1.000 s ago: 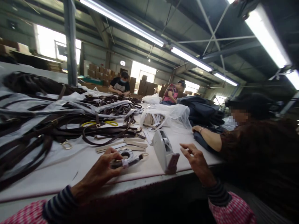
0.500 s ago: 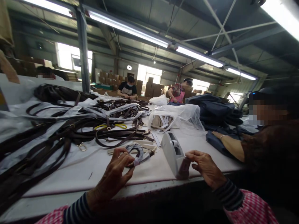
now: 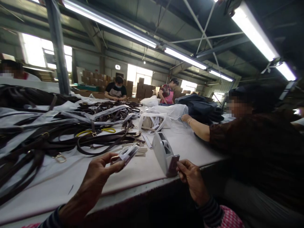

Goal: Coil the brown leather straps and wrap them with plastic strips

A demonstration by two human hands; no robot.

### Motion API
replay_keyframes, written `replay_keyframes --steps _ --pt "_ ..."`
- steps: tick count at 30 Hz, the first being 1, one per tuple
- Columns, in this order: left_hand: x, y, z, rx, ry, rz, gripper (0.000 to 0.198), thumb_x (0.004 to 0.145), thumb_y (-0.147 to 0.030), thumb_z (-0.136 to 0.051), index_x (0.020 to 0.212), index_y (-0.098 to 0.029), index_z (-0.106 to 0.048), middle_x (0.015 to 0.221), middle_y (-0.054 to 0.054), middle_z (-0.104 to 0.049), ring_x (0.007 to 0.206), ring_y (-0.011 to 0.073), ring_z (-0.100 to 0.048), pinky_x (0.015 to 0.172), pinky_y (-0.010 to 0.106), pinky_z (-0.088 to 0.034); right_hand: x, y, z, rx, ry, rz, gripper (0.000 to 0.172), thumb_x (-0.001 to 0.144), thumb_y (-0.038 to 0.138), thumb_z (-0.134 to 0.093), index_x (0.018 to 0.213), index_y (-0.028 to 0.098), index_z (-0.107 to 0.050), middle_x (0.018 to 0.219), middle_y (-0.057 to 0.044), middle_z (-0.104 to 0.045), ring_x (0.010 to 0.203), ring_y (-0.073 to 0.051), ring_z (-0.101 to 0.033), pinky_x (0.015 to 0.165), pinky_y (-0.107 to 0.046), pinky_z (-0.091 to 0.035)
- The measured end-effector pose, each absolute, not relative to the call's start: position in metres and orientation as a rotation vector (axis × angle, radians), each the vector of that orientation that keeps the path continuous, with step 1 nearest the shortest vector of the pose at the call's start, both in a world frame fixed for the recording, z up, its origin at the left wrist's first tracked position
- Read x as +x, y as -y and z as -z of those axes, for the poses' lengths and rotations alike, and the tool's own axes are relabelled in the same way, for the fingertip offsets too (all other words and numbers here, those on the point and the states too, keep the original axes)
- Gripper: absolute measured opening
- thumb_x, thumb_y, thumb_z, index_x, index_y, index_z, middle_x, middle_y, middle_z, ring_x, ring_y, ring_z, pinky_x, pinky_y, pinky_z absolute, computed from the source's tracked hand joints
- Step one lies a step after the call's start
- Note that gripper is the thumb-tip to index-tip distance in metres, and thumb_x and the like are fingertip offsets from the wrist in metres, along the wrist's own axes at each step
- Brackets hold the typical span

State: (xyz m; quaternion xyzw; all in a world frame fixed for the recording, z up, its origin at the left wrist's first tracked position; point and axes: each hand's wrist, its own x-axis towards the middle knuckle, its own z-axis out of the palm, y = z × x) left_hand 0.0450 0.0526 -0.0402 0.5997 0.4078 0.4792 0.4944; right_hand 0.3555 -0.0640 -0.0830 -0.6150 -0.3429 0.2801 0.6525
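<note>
My left hand is raised a little above the white table and pinches a coiled dark strap wrapped in white paper. My right hand is at the near end of the grey tape dispenser, its fingers curled against the cutter end. What the fingers pinch there, if anything, is too small to see. A big heap of dark brown leather straps with brass clips lies to the left.
A person in a dark top sits at my right and reaches an arm toward a clear plastic bag of paper strips. Dark blue bags lie behind it. Two more people work at the table's far end.
My left hand has lifted the wrapped strap off the table and turned it edge-on. My right hand has slid down to the dispenser's cutter end. The neighbour's arm has reached further toward the plastic bag.
</note>
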Motion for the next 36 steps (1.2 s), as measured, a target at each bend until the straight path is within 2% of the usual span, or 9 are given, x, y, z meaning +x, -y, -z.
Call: replay_keyframes --steps 5,9,13,18,23,27,31,36 --pt "0.04 -0.04 0.029 1.339 -0.856 -1.16 0.026 0.067 -0.037 -0.081 0.082 -0.015 -0.078 0.073 0.001 -0.069 0.068 0.0172 -0.057 0.066 0.027 -0.043 0.364 0.078 0.099 -1.496 0.865 -0.623 0.045 0.055 0.05 -0.09 0.052 0.018 -0.06 0.05 0.003 -0.052 0.048 -0.01 -0.041 0.045 -0.022 -0.029" --pt "0.047 -0.033 0.029 1.342 -0.88 -1.179 0.028 0.064 -0.035 -0.085 0.083 -0.016 -0.077 0.076 0.002 -0.072 0.073 0.0201 -0.064 0.069 0.029 -0.047 0.338 0.092 0.097 -1.445 0.903 -0.656 0.042 0.069 0.057 -0.085 0.068 0.02 -0.065 0.058 0.004 -0.052 0.049 -0.01 -0.04 0.045 -0.022 -0.031" --pt "0.062 -0.026 0.038 1.417 -0.931 -1.202 0.034 0.067 -0.043 -0.087 0.086 -0.017 -0.074 0.082 0.003 -0.071 0.076 0.0231 -0.067 0.067 0.031 -0.05 0.27 0.083 0.071 -1.169 0.935 -0.827 0.039 0.083 0.053 -0.079 0.075 0.021 -0.06 0.059 0.006 -0.05 0.045 -0.007 -0.036 0.042 -0.02 -0.026" --pt "0.068 -0.024 0.051 1.775 -0.975 -1.41 0.022 0.074 -0.038 -0.083 0.084 -0.02 -0.075 0.092 0.003 -0.061 0.083 0.0209 -0.064 0.078 0.034 -0.053 0.208 0.049 0.056 -0.941 0.926 -1.03 0.042 0.086 0.052 -0.078 0.073 0.019 -0.055 0.057 0.007 -0.05 0.04 -0.003 -0.033 0.038 -0.017 -0.022" --pt "0.061 -0.023 0.054 1.943 -0.95 -1.487 0.009 0.077 -0.024 -0.076 0.085 -0.021 -0.074 0.092 0.003 -0.056 0.083 0.019 -0.06 0.075 0.031 -0.053 0.2 0.028 0.067 -0.995 0.9 -1.02 0.049 0.079 0.056 -0.083 0.067 0.019 -0.054 0.05 0.009 -0.048 0.034 -0.002 -0.03 0.033 -0.016 -0.019" --pt "0.058 -0.024 0.058 1.939 -0.951 -1.501 0.009 0.077 -0.023 -0.074 0.085 -0.021 -0.074 0.093 0.004 -0.056 0.084 0.0193 -0.06 0.074 0.03 -0.053 0.2 0.022 0.069 -1.033 0.873 -1.037 0.05 0.077 0.055 -0.085 0.065 0.019 -0.052 0.048 0.008 -0.048 0.034 -0.002 -0.03 0.033 -0.016 -0.018" --pt "0.056 -0.025 0.057 1.769 -1.01 -1.405 0.014 0.072 -0.031 -0.078 0.081 -0.02 -0.075 0.089 0.003 -0.06 0.079 0.0201 -0.061 0.072 0.031 -0.051 0.195 0.02 0.073 -1.037 0.902 -1.029 0.049 0.081 0.056 -0.081 0.068 0.018 -0.053 0.052 0.006 -0.054 0.035 -0.002 -0.033 0.034 -0.017 -0.02" --pt "0.054 -0.018 0.042 1.295 -0.894 -1.075 0.026 0.063 -0.035 -0.085 0.077 -0.016 -0.073 0.069 0.0 -0.063 0.066 0.0165 -0.059 0.062 0.026 -0.043 0.19 0.017 0.092 -0.889 0.958 -1.108 0.041 0.09 0.058 -0.071 0.093 0.018 -0.065 0.05 0.011 -0.04 0.039 -0.003 -0.026 0.037 -0.017 -0.021"
